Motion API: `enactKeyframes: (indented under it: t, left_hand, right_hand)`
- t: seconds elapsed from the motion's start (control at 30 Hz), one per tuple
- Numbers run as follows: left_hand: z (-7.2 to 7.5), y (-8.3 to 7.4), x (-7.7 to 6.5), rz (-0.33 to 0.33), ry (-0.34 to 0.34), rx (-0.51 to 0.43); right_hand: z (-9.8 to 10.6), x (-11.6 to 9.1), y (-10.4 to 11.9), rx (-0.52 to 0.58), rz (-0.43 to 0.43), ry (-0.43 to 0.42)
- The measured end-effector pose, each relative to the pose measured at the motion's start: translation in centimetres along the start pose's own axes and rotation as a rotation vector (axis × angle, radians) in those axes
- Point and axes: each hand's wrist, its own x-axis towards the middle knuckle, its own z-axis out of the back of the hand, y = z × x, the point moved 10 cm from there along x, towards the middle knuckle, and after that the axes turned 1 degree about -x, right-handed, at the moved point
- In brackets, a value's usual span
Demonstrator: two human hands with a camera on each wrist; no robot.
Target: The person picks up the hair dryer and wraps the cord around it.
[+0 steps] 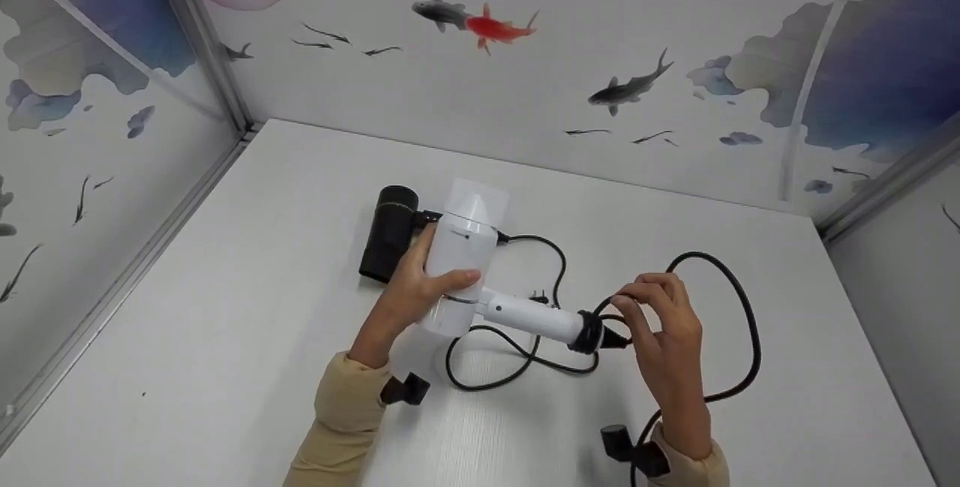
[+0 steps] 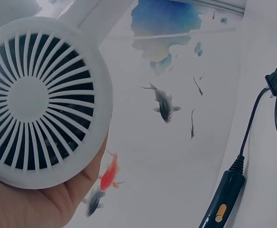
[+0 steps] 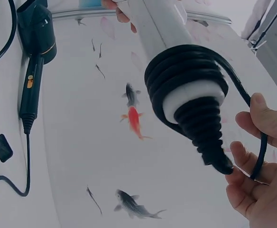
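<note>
A white hair dryer [image 1: 463, 247] is held above the white table by my left hand [image 1: 412, 288], its fingers and thumb wrapped round the barrel. In the left wrist view its round slatted air inlet [image 2: 28, 99] faces the camera. The handle [image 1: 532, 317] points right, and black power cord [image 3: 183, 71] is wound in several turns round its end, above the ribbed sleeve [image 3: 202, 126]. My right hand [image 1: 669, 329], just right of the handle end, pinches the cord between thumb and fingers. From there the loose cord loops right and down towards the table's front.
A black hair dryer [image 1: 388, 235] lies on the table behind the left hand. Its thin cord [image 1: 487, 388] snakes beneath the white dryer, with a plug [image 1: 540, 297] near the handle. Walls printed with fish [image 1: 499, 28] stand at the back and both sides.
</note>
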Motion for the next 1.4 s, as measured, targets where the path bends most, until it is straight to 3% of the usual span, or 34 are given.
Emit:
enactKeyframes:
  t: [0.2,0.3,0.5,0.77,0.93,1.13,1.4]
  left_hand:
    - [-1.1,-0.3,-0.2,-0.011,0.121,-0.08]
    - [-1.4,-0.5,-0.3,-0.016,0.156,-0.11]
    - [-1.2,-0.6,-0.4,0.0,0.148,-0.155]
    - [-1.0,-0.8,-0.3,-0.01,0.136,-0.238]
    - [-0.6,-0.5,-0.2,-0.009,0.093,-0.297]
    - [0.1,-0.2,-0.2,-0.003,0.01,-0.362]
    - [1.1,-0.1,-0.2,-0.007,-0.126,-0.36]
  right_hand:
    - [0.0,0.1,-1.1,0.013,-0.095,0.033]
    - [0.0,0.2,-1.1,0.009,-0.1,0.053]
    - [-1.0,0.3,-0.5,0.04,-0.037,0.109]
    - [-2.4,-0.5,-0.7,0.119,-0.077,0.218]
    - [-2.7,-0.4,-0.3,0.041,-0.071,0.214]
    - [-3.6,-0.7,-0.5,-0.143,-0.134,0.281]
    - [-3.9,-1.1,-0.8,-0.138,-0.15,0.295]
